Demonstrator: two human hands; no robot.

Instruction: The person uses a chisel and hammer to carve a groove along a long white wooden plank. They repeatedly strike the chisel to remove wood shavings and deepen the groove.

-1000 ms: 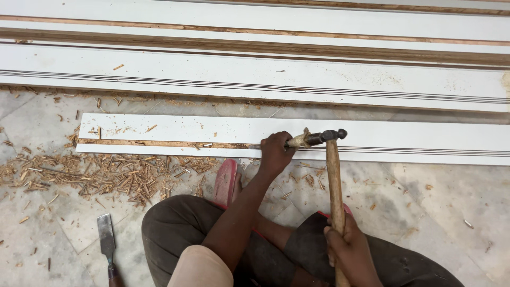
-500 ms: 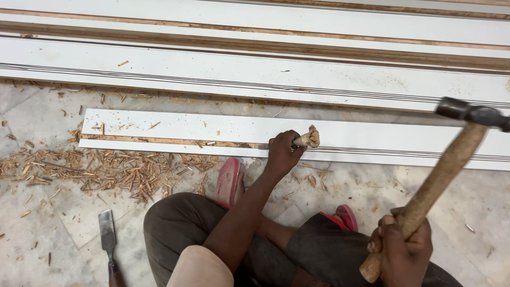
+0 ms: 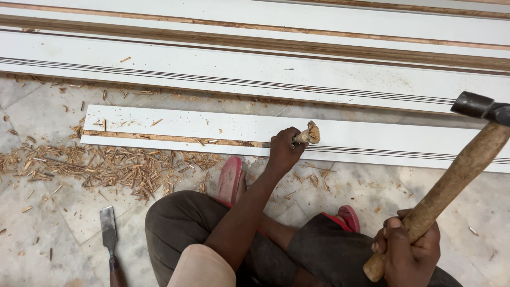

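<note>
While the person squats over the pale stone floor (image 3: 48,250), the head view shows the left hand (image 3: 282,153) clenched around a chisel with a frayed, mushroomed wooden handle (image 3: 308,133), its blade set against the long white-faced wooden board (image 3: 372,135) lying across the floor. That chisel stands near the middle of the board's near edge, at the right end of a rough groove (image 3: 175,138) where bare brown wood shows through the white face. The right hand (image 3: 406,255) grasps the bottom of a thick wooden-handled hammer with a dark iron head (image 3: 481,106), raised to the right and well apart from the chisel's handle.

As a judgement from how things lie, the groove is cut from near the board's left end to the chisel; the stretch to the right shows only thin dark lines and looks uncut. A heap of brown wood chips (image 3: 117,167) lies on the floor just beside the cut part. A second, flat steel chisel (image 3: 109,234) rests untouched near the floor's bottom edge, left of the person's knee. Red sandals (image 3: 229,178) sit just under the board's near edge. More long white boards (image 3: 212,69) lie beyond, toward the top edge.
</note>
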